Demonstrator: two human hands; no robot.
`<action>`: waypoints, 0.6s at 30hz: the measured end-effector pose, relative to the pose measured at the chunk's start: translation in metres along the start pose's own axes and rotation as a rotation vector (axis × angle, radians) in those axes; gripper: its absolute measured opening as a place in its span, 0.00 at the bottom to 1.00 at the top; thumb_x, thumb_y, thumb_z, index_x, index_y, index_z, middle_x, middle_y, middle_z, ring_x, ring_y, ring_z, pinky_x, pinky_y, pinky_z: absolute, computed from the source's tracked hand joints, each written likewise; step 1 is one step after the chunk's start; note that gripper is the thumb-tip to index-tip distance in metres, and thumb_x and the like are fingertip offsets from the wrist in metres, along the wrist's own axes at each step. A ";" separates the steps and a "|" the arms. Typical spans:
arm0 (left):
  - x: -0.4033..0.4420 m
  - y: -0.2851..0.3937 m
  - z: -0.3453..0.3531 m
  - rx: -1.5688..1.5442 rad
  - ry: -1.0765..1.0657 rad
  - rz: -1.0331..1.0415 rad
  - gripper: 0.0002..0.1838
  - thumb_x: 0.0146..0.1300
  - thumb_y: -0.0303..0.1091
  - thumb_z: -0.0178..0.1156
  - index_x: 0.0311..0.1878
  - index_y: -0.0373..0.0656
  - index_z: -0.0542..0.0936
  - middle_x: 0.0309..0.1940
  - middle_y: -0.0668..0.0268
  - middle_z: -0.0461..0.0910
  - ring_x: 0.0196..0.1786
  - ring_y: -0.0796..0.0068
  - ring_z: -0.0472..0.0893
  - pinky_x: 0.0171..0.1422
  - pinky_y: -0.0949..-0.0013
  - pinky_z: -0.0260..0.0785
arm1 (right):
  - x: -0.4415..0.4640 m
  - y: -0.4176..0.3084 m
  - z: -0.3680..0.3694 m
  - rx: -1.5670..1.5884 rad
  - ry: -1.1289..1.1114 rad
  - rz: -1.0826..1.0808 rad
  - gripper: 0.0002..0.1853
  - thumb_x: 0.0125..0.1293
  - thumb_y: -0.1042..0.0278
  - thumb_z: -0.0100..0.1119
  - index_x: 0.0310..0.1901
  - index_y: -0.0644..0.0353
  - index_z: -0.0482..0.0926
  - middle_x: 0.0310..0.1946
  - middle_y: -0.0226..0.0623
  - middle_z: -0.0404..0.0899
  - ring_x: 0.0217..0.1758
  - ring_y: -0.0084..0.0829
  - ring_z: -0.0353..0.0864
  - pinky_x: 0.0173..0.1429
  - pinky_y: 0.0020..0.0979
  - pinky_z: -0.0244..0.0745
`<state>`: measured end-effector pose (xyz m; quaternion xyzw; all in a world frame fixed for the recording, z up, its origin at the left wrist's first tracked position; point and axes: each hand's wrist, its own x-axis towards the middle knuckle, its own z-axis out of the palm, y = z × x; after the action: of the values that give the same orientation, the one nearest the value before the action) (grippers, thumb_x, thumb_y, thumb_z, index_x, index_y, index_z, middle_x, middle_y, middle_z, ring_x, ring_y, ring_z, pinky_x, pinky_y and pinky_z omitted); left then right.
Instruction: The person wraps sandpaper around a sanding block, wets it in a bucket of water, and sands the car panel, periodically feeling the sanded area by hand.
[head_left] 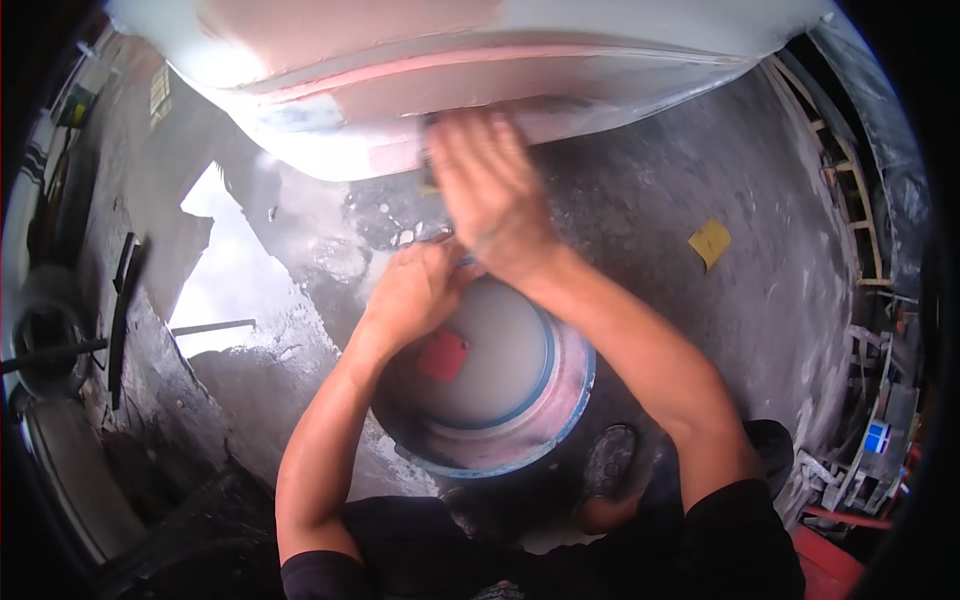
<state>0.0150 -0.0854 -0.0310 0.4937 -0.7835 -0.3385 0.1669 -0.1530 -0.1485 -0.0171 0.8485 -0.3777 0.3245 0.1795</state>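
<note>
Curved, smooth body panel in patchy white, grey and dull pink (pixel 540 75) spans the top of the view, a raised pink ridge (pixel 400 68) running across it above the rounded lower edge. The right hand (pixel 492 185), blurred, lies against that lower edge with its fingers extended; a small dark piece (pixel 430 160) shows beside the fingers, but I cannot tell whether the hand grips it. The left hand (pixel 418 285) has its fingers bent near the far rim of the tub, just beside the right wrist; whether they close on anything, I cannot tell.

Below both forearms stands a round tub with a blue rim and a pink-stained wall (pixel 570 385), holding cloudy, greyish-white liquid (pixel 505 350). A flat red piece (pixel 443 355) shows inside, toward the left.

The panel's edge hangs over a rough grey floor (pixel 640 215), with the hands in the gap between panel and tub. On the right, the floor stretches from the tub to a pale ladder-like frame (pixel 858 190), with a flat yellow piece (pixel 710 243) lying between them. On the left, a bright, glossy patch (pixel 240 285) reaches toward a thin black bar (pixel 122 320)
</note>
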 end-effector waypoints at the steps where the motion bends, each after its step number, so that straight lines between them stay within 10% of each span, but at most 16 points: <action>1: 0.000 -0.002 0.002 -0.020 0.002 0.010 0.18 0.80 0.41 0.67 0.58 0.34 0.85 0.51 0.42 0.88 0.56 0.32 0.87 0.61 0.39 0.78 | 0.011 -0.001 -0.003 0.062 0.042 -0.050 0.24 0.76 0.65 0.64 0.67 0.74 0.85 0.65 0.63 0.88 0.72 0.60 0.87 0.87 0.67 0.69; 18: -0.003 0.003 0.003 0.030 0.035 0.020 0.17 0.80 0.40 0.67 0.56 0.34 0.84 0.51 0.42 0.88 0.55 0.32 0.87 0.61 0.39 0.78 | -0.010 0.019 -0.017 -0.055 0.010 0.067 0.22 0.74 0.72 0.62 0.65 0.74 0.87 0.64 0.61 0.89 0.70 0.57 0.90 0.85 0.67 0.72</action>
<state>0.0127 -0.0812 -0.0307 0.4941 -0.7904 -0.3162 0.1766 -0.1801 -0.1459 -0.0105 0.8285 -0.4136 0.3240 0.1939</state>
